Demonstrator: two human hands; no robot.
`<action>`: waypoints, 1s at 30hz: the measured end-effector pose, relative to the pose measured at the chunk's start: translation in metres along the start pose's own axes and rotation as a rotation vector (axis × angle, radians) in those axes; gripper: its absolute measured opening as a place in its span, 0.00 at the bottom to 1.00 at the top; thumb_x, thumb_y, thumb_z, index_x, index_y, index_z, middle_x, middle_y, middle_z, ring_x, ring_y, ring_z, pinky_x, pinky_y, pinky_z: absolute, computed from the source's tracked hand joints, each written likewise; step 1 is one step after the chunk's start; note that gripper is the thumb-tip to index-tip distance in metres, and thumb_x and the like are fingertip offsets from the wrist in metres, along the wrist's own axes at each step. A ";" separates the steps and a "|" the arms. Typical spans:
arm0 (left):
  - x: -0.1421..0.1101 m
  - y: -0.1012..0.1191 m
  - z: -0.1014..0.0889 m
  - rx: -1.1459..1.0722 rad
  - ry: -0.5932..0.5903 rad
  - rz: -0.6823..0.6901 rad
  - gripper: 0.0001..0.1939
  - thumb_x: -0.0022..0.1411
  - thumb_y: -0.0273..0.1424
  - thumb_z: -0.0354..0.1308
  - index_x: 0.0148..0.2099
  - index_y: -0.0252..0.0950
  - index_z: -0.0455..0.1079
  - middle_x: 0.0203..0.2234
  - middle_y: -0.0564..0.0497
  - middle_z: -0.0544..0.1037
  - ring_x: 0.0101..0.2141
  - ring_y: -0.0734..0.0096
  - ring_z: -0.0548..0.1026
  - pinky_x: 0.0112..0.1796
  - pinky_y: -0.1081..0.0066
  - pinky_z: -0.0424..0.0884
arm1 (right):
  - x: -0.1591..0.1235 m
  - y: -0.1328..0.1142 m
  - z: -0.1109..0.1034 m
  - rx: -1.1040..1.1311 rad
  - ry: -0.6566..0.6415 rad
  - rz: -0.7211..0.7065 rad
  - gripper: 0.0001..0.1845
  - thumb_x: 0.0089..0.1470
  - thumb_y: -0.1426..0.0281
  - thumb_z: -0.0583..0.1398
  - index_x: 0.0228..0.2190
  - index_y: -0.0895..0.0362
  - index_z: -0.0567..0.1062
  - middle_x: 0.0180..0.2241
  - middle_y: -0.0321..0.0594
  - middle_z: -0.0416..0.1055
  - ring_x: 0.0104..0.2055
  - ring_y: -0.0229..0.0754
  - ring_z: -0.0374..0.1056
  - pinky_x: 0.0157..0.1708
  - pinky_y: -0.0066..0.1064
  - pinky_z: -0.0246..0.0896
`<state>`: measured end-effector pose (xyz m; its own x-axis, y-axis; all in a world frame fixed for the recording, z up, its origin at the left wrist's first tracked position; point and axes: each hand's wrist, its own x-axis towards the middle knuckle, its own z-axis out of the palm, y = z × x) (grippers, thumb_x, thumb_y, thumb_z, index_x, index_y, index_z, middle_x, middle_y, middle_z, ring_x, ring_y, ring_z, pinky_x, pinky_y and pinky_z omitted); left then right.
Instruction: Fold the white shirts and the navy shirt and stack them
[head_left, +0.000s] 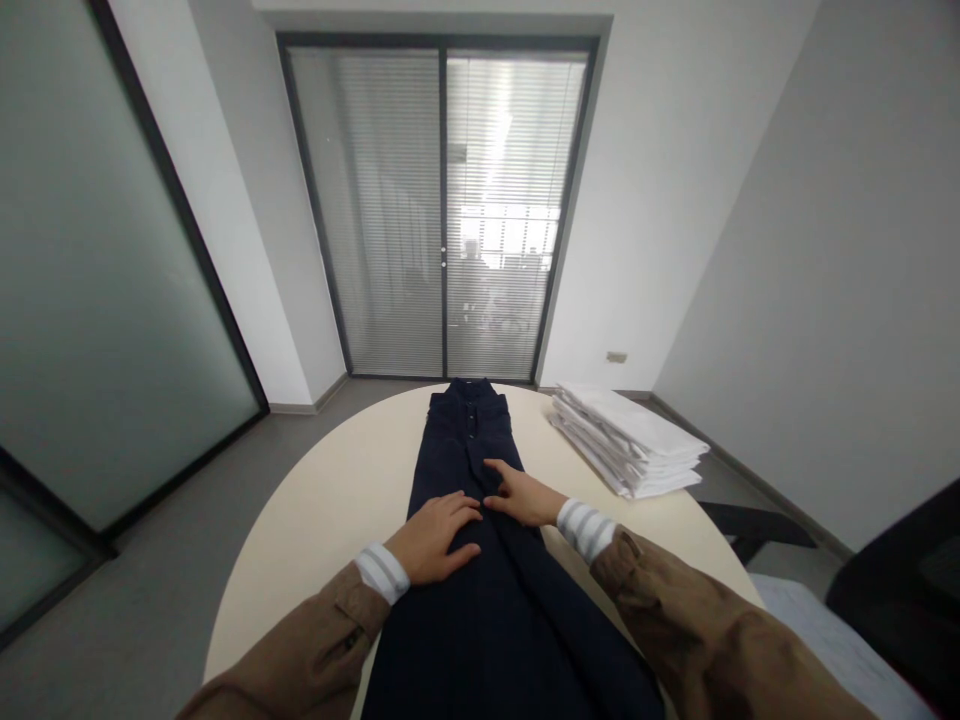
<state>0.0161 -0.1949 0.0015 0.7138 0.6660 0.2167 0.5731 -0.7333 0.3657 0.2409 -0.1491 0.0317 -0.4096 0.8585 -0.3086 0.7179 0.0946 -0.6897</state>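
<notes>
A pair of dark navy trousers (465, 440) lies lengthwise on a cream round table (337, 490), waistband at the far edge, legs folded together and running toward me. My left hand (435, 535) rests flat on the cloth about midway, fingers stretched out. My right hand (521, 495) lies just beyond it, palm down, fingers extended leftward onto the fabric, nearly touching the left fingertips. Both arms wear brown sleeves with striped cuffs. Neither hand holds anything.
A stack of folded white cloth (626, 440) sits on the table's far right. Dark chairs (900, 570) stand at the right. Glass doors with blinds (442, 210) face me; a frosted glass partition (90, 280) runs along the left.
</notes>
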 end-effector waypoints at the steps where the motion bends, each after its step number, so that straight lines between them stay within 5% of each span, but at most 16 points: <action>1: 0.000 0.000 0.000 -0.014 0.025 -0.008 0.20 0.65 0.36 0.57 0.58 0.37 0.67 0.57 0.43 0.72 0.60 0.53 0.66 0.60 0.53 0.62 | -0.001 -0.001 0.002 0.081 -0.051 0.020 0.46 0.59 0.61 0.62 0.68 0.54 0.42 0.44 0.49 0.75 0.30 0.41 0.75 0.29 0.32 0.73; 4: 0.000 -0.001 0.002 -0.023 0.068 -0.032 0.24 0.64 0.34 0.58 0.61 0.36 0.63 0.56 0.41 0.72 0.58 0.55 0.68 0.59 0.54 0.64 | -0.009 -0.002 0.005 0.292 -0.316 0.109 0.43 0.59 0.59 0.61 0.65 0.56 0.46 0.38 0.44 0.76 0.27 0.39 0.76 0.26 0.30 0.72; 8: -0.001 -0.003 0.003 0.021 0.048 -0.003 0.31 0.64 0.32 0.58 0.67 0.41 0.57 0.63 0.41 0.64 0.61 0.54 0.64 0.59 0.52 0.63 | -0.025 0.003 -0.001 0.364 -0.616 0.089 0.31 0.50 0.59 0.68 0.51 0.58 0.65 0.39 0.43 0.78 0.32 0.39 0.77 0.28 0.26 0.70; 11: -0.001 -0.003 0.003 0.067 0.023 0.048 0.27 0.65 0.29 0.57 0.65 0.46 0.63 0.67 0.43 0.58 0.64 0.52 0.60 0.60 0.51 0.61 | -0.032 0.013 -0.005 0.387 -0.710 -0.005 0.25 0.46 0.59 0.70 0.43 0.58 0.71 0.40 0.43 0.78 0.36 0.39 0.78 0.30 0.24 0.69; 14: 0.001 -0.003 0.003 0.088 0.005 0.099 0.19 0.66 0.27 0.56 0.58 0.47 0.71 0.66 0.45 0.59 0.62 0.54 0.63 0.58 0.53 0.63 | -0.029 0.026 -0.006 0.414 -0.507 -0.141 0.16 0.50 0.62 0.66 0.37 0.58 0.71 0.37 0.41 0.78 0.31 0.37 0.76 0.25 0.22 0.63; 17: 0.004 0.002 0.001 0.099 -0.027 0.177 0.16 0.68 0.28 0.55 0.55 0.47 0.74 0.61 0.48 0.67 0.56 0.58 0.69 0.54 0.58 0.66 | -0.021 0.041 -0.004 0.324 -0.035 -0.282 0.08 0.54 0.67 0.60 0.36 0.57 0.70 0.32 0.37 0.75 0.26 0.35 0.70 0.25 0.25 0.61; 20: 0.007 0.014 -0.005 0.101 -0.052 0.274 0.13 0.66 0.32 0.59 0.52 0.46 0.76 0.56 0.49 0.72 0.52 0.59 0.70 0.51 0.60 0.65 | -0.017 0.053 -0.001 0.031 0.329 -0.395 0.08 0.55 0.70 0.59 0.39 0.56 0.74 0.35 0.40 0.74 0.33 0.39 0.69 0.36 0.33 0.65; 24: 0.009 0.037 -0.006 -0.001 -0.098 0.342 0.08 0.58 0.31 0.66 0.42 0.44 0.78 0.46 0.53 0.79 0.49 0.60 0.70 0.50 0.61 0.62 | -0.018 0.061 0.001 -0.275 0.378 -0.522 0.12 0.57 0.69 0.61 0.43 0.54 0.77 0.47 0.44 0.73 0.49 0.47 0.67 0.53 0.42 0.60; 30: 0.006 0.051 0.011 -0.207 -0.265 0.421 0.06 0.53 0.29 0.70 0.35 0.43 0.79 0.30 0.56 0.80 0.36 0.70 0.75 0.46 0.66 0.63 | -0.018 0.061 0.001 -0.346 0.376 -0.487 0.12 0.60 0.67 0.59 0.45 0.52 0.77 0.48 0.44 0.72 0.51 0.47 0.66 0.54 0.43 0.60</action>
<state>0.0543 -0.2297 0.0115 0.9572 0.2435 0.1565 0.1438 -0.8692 0.4730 0.2916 -0.1590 -0.0052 -0.5526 0.7876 0.2727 0.6656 0.6139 -0.4243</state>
